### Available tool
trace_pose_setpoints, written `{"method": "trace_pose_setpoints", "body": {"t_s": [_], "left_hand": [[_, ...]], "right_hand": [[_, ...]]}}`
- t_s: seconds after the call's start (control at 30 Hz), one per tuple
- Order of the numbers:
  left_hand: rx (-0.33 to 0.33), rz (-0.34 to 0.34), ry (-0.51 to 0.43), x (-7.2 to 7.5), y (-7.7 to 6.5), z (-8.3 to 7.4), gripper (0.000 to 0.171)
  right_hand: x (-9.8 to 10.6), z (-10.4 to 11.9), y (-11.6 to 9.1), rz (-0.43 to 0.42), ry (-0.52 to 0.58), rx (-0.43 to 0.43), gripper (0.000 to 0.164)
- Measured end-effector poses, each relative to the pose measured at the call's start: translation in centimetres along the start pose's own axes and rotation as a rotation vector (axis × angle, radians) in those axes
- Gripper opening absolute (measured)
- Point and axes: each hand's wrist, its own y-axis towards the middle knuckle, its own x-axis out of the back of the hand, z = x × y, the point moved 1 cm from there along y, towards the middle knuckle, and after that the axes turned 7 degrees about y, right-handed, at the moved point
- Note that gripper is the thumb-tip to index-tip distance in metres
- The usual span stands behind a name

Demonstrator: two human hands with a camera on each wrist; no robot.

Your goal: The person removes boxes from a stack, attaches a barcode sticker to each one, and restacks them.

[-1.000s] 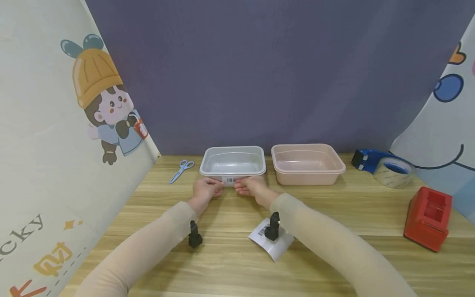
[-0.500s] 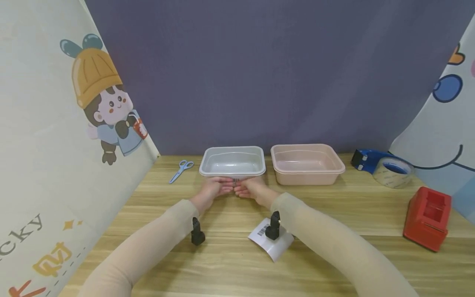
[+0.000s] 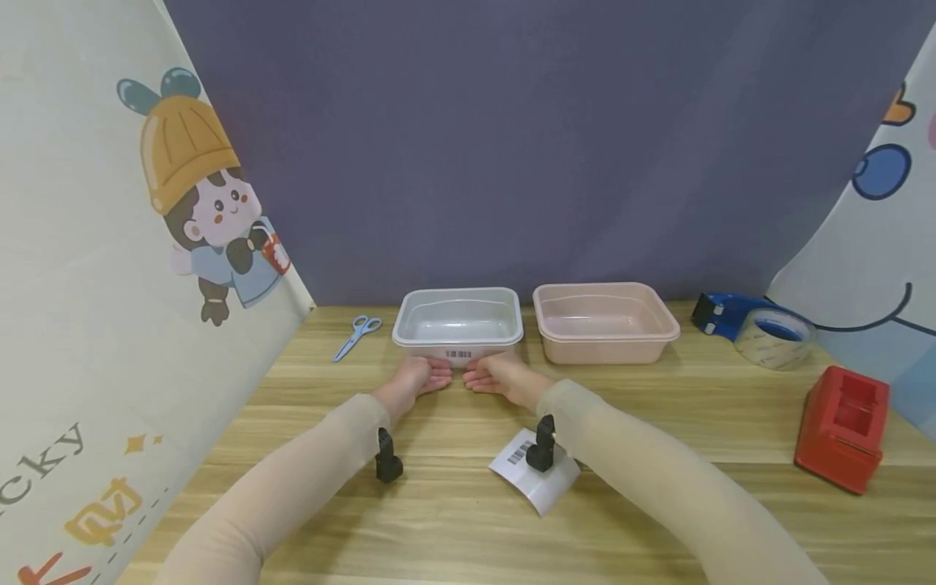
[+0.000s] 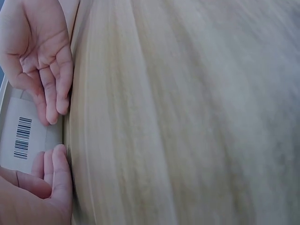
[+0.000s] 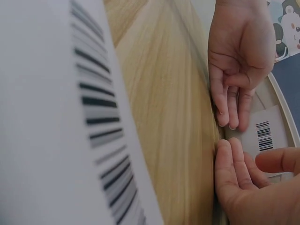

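Note:
A light grey plastic bin (image 3: 459, 342) stands at the back of the table, with a white barcode label (image 3: 458, 355) on its front wall. My left hand (image 3: 417, 380) lies at the lower left of the label and my right hand (image 3: 504, 379) at the lower right. In the left wrist view the fingers of both hands are extended along the bin's lower front edge, with a narrow gap between the fingertips. The label (image 5: 267, 136) lies flat on the wall in the right wrist view. Neither hand grips anything.
Beside the grey bin stands a pink bin (image 3: 607, 351); blue scissors (image 3: 358, 336) lie to its left. A label sheet (image 3: 537, 479) rests below my right wrist. At the right are a blue tape dispenser with clear tape (image 3: 775, 340) and a red dispenser (image 3: 843, 431).
The left hand first slid right across the label to the right hand's fingertips. Since then both hands have shifted down and slightly apart, uncovering the barcode. The bins have stayed put.

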Motion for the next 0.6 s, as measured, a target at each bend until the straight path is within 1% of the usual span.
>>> {"method": "trace_pose_setpoints", "body": {"t_s": [0.1,0.2,0.37,0.43,0.6], "left_hand": [[0.010,-0.005,0.006,0.2,-0.1,0.1,0.043],[-0.004,-0.004,0.005,0.3,-0.1,-0.1,0.042],[-0.026,-0.006,-0.010,0.6,-0.2,-0.8,0.044],[-0.029,-0.008,-0.030,0.8,-0.3,-1.0,0.047],[-0.046,0.002,-0.137,1.1,-0.3,-1.0,0.052]], "right_hand": [[0.1,-0.1,0.1,0.006,0.011,-0.010,0.036],[0.3,-0.1,0.2,0.001,0.035,-0.025,0.034],[0.4,0.2,0.0,-0.004,0.047,-0.024,0.033],[0.4,0.4,-0.2,-0.006,0.046,-0.013,0.034],[0.5,0.8,-0.5,-0.009,0.057,0.011,0.039]]}}
